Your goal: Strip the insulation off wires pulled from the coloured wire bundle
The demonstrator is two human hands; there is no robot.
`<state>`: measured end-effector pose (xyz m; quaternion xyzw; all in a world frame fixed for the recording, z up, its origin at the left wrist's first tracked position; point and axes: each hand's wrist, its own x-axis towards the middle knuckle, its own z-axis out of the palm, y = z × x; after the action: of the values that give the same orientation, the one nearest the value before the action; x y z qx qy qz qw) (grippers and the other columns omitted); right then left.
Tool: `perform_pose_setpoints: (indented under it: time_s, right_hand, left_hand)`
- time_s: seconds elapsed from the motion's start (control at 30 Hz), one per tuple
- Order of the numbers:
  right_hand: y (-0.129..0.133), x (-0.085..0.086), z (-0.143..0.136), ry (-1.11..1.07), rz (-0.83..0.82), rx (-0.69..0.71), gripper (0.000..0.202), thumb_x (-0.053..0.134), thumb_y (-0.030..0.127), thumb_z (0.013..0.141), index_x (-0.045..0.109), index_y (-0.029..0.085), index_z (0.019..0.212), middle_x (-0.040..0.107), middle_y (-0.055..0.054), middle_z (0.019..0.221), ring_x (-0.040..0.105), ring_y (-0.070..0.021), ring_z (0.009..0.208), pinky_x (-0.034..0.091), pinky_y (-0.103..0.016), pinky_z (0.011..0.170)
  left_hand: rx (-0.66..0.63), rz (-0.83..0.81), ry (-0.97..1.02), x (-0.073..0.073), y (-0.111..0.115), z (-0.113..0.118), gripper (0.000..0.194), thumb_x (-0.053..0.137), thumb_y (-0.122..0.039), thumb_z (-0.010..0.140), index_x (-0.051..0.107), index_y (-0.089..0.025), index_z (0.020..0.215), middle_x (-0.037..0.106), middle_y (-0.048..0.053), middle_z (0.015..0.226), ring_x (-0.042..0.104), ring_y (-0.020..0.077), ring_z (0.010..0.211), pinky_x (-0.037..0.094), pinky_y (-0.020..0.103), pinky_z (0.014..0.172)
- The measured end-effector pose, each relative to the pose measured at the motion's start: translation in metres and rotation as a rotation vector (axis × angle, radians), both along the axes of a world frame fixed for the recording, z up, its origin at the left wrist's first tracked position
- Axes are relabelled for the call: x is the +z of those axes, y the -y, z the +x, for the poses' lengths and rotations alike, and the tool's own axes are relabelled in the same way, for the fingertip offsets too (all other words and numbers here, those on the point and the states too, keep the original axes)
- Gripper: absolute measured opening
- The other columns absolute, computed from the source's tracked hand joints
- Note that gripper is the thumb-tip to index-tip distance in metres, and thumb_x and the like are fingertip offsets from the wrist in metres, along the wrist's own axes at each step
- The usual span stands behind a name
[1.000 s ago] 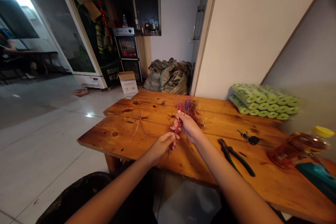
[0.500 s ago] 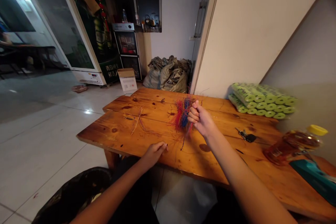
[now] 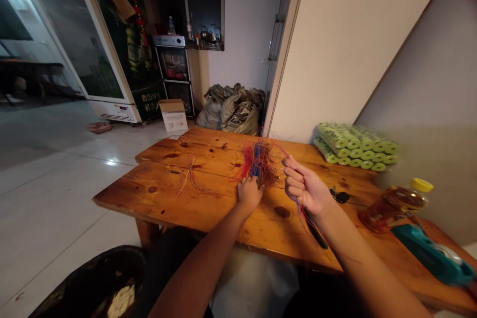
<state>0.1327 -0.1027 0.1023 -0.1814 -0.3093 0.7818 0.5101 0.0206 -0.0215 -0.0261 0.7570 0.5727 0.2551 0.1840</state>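
Observation:
A pile of thin red, blue and brownish strands lies on the wooden table. My left hand rests on the near edge of this pile, palm down, fingers spread a little over the strands. Closed in a fist, my right hand is raised right of the pile, gripping several red and purple strands that hang below it; one thin strand runs from its top back toward the pile. A smaller tangle of loose strands lies at the left of the table.
Behind my right hand are keys. Further right stand a tilted-looking bottle with a yellow cap and a teal tape dispenser. Green rolls are stacked by the wall. A black-lined bin is at the lower left.
My left hand has moved up and right onto the pile. My right hand has moved right and down, away from the pile, with strands in it. The camera view has shifted slightly.

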Motion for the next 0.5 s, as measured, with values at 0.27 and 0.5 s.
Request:
perform_pose_setpoints:
  time_s: [0.27, 0.5]
  right_hand:
    - [0.070, 0.026, 0.057, 0.321, -0.049, -0.234, 0.033, 0.041, 0.035, 0.090, 0.028, 0.023, 0.062, 0.011, 0.012, 0.045, -0.004, -0.0049, 0.036, 0.004, -0.015, 0.029]
    - [0.115, 0.028, 0.122, 0.777, -0.079, -0.582, 0.033, 0.049, 0.043, 0.084, 0.040, 0.022, 0.059, 0.016, 0.012, 0.046, 0.008, -0.0034, 0.035, 0.007, -0.021, 0.034]
  left_hand:
    - [-0.086, -0.214, 0.322, -0.022, -0.007, -0.020, 0.033, 0.033, -0.032, 0.089, 0.062, -0.016, 0.089, 0.060, 0.004, 0.062, 0.059, 0.0168, 0.067, 0.041, 0.028, 0.068]
    - [-0.199, -0.477, 0.715, -0.021, 0.002, -0.059, 0.033, 0.035, -0.041, 0.085, 0.054, -0.013, 0.085, 0.038, -0.008, 0.044, 0.033, 0.0076, 0.037, 0.024, 0.019, 0.041]
